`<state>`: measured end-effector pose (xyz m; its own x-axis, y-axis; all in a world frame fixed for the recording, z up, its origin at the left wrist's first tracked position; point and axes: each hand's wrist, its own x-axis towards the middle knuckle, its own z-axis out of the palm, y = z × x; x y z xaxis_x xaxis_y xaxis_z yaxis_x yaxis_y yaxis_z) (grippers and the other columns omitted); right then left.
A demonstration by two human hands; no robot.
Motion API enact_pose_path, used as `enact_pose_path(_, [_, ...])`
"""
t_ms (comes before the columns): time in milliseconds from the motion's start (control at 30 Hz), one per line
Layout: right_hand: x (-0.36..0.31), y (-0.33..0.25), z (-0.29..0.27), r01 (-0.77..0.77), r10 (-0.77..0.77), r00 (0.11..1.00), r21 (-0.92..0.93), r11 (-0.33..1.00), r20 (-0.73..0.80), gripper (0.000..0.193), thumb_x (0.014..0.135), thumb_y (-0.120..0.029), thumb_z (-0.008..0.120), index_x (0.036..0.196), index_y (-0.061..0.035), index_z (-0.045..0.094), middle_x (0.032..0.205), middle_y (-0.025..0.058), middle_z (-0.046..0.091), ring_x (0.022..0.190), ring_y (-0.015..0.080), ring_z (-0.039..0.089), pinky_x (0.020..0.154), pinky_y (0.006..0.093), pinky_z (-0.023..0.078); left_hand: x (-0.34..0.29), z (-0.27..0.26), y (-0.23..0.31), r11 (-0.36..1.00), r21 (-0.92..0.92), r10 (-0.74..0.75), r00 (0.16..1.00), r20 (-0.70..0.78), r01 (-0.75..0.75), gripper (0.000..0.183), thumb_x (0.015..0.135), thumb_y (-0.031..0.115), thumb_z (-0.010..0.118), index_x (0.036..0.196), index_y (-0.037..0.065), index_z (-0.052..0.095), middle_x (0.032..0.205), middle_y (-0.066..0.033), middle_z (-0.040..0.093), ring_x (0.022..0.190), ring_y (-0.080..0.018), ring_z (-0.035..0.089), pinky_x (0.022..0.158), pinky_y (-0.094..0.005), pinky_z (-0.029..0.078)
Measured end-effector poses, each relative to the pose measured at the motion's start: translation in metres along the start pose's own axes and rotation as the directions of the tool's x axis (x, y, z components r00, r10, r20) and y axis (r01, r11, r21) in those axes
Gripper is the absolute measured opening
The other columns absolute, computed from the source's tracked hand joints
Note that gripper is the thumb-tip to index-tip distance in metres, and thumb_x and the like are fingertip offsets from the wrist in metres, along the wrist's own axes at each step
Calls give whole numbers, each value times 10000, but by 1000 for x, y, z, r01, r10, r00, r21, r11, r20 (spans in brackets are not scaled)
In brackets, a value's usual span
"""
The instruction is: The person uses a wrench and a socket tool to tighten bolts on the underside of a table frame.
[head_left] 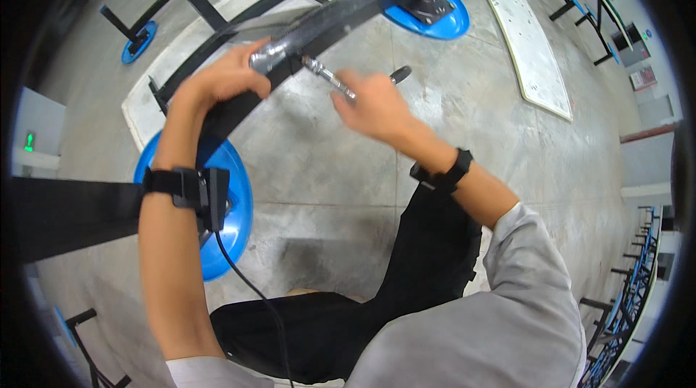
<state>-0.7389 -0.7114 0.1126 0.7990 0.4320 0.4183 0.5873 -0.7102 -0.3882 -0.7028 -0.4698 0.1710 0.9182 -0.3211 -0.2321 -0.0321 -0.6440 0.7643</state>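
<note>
The left hand (230,78), wrist bent rightward, gripped the black beam (362,10) from above, thumb at its near edge. The right hand (377,107), angled up and left, closed in a blurred fist around the socket wrench (328,76), whose tip met that edge.

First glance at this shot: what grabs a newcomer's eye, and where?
Two vivid blue discs, one upper centre and one at left, pop against the grey floor. Mid-picture, the right hand holds a shiny wrench-like tool up to the dark beam. A pale panel lies upper right.
</note>
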Motion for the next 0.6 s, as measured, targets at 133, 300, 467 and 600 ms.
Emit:
enact_pose_path(133, [-4, -21, -38, -386, 318, 922, 435, 814, 223, 394, 723, -109, 633, 1075, 29, 522, 628, 93, 557, 551, 184, 540, 523, 299, 423, 0, -12, -3, 997, 41, -62, 998, 21, 61, 841, 475, 146, 628, 1291, 83, 434, 928, -104, 584, 798, -171, 540, 715, -233, 428])
enact_pose_path(300, [-25, -35, -57, -397, 410, 882, 836, 379, 233, 489, 747, -21, 620, 1172, 123, 425, 730, 73, 553, 630, 124, 531, 579, 248, 432, 2, -5, 4, 990, 143, -10, 999, -45, 16, 881, 461, 171, 628, 1311, 81, 411, 1005, -150, 577, 845, -218, 543, 735, -265, 434])
enact_pose_path(467, [-16, -39, -56, -305, 533, 822, 945, 119, 198, 193, 821, -82, 543, 951, 59, 521, 750, 88, 576, 681, 179, 577, 636, 280, 455, -3, -4, 11, 991, 87, -110, 992, 57, 105, 938, 455, 184, 634, 1349, 83, 370, 1073, -176, 557, 916, -255, 535, 777, -271, 424])
enact_pose_path(600, [-17, -21, -22, -340, 579, 725, 925, -169, 372, 128, 834, -125, 512, 812, 1, 526, 693, 76, 556, 635, 179, 555, 592, 294, 457, -7, -6, 15, 997, 60, -46, 996, 73, 42, 932, 458, 169, 632, 1343, 50, 366, 1067, -178, 562, 948, -256, 519, 828, -254, 396])
